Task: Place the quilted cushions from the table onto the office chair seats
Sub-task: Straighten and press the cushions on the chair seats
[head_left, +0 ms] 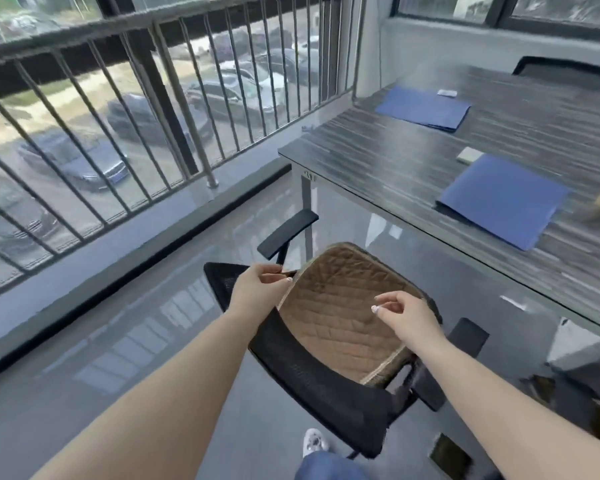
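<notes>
Nearby, blue folders point(503, 199) lie on the striped table point(395, 161).

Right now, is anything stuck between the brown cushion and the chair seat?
Nothing visible. The quilted cushion already lies on the office chair seat. The left hand pinches its edge, and the right hand hovers just above it.
</notes>
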`<state>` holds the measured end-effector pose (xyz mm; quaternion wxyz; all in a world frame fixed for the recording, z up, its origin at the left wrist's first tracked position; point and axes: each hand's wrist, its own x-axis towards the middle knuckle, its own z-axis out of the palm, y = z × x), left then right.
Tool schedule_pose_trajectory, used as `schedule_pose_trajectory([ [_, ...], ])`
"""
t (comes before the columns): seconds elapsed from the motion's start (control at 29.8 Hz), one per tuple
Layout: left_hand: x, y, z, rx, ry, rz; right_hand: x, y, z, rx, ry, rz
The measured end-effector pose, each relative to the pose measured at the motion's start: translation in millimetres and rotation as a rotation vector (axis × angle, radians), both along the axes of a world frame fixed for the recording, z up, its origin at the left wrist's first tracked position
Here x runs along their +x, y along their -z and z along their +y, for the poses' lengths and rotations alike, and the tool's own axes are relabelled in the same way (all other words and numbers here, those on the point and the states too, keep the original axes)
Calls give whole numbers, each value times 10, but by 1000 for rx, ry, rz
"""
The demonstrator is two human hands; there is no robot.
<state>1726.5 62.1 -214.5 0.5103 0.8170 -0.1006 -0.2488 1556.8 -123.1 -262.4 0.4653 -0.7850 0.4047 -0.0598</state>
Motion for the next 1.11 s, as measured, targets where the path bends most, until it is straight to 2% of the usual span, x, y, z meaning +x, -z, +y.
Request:
schedule_pose_trajectory([
  [0.17,417,68,-360,38,70,22,265,4,-293,48,77,49],
  [0.34,964,441,-879,164,215,55,418,207,-541,106,230,142],
  [0.4,1228,764,-1227,205,330,94,460,373,-631,133,377,165],
  [0.47,1345,924,-1371,224,349,134,461,433,-597,153,409,158],
  [0.54,1478,1189,-1632,272,451,165,515,612,-634,178,531,200],
  [0.6,1570,1335,-1711,281,481,154,573,720,-590,219,539,220],
  [0.64,1625,1646,-1863,323,565,179,590,1048,-571,273,612,255],
  [0.71,1711,1730,-1859,341,565,167,619,1114,-498,306,618,269],
  [0.84,1921,2479,-2088,431,642,132,649,1777,-520,355,683,416],
  [0.97,2078,2989,-2135,564,681,-1,610,2183,-521,306,686,527],
  [1.07,2186,3655,-2281,627,663,-63,663,2836,-735,267,633,597],
  [1.11,2221,3712,-2304,617,654,-80,675,2875,-800,253,635,618],
])
